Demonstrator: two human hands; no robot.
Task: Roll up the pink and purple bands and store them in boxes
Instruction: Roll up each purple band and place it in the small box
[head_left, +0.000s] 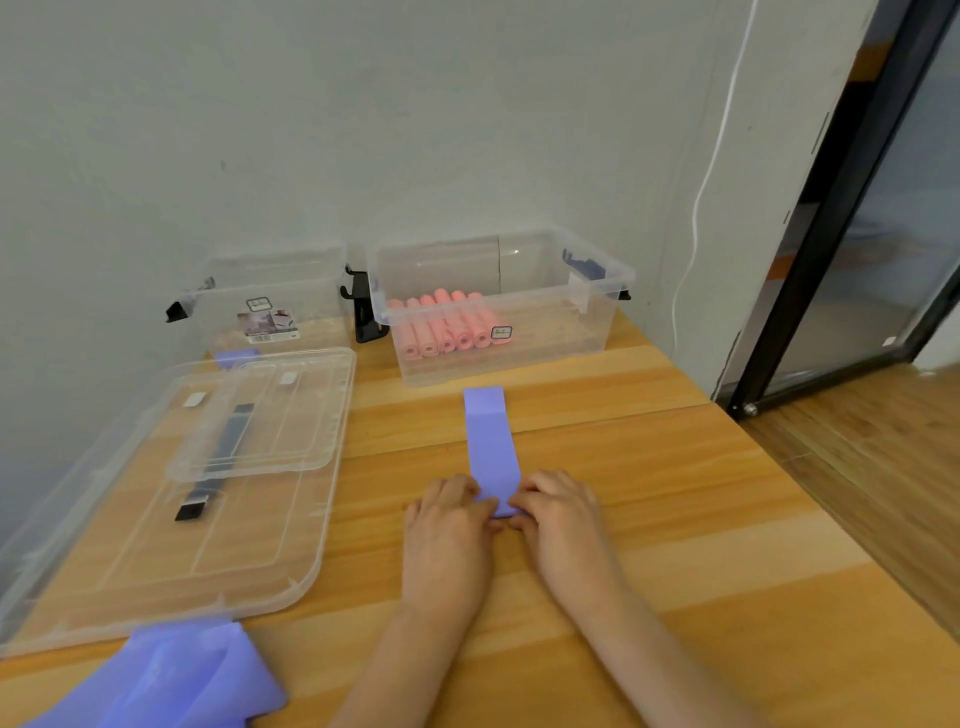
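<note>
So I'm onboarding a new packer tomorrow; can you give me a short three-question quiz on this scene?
1. True or false: the pink rolls lie in the right-hand clear box.
2. Which colour is the band that both hands are rolling at its near end? A) pink B) purple C) green
3. Fill in: the loose purple bands waiting near the table edge lie just in front of the clear ____.

Key: 1 true. 2 B; the left hand and right hand pinch it. 3 lids.
</note>
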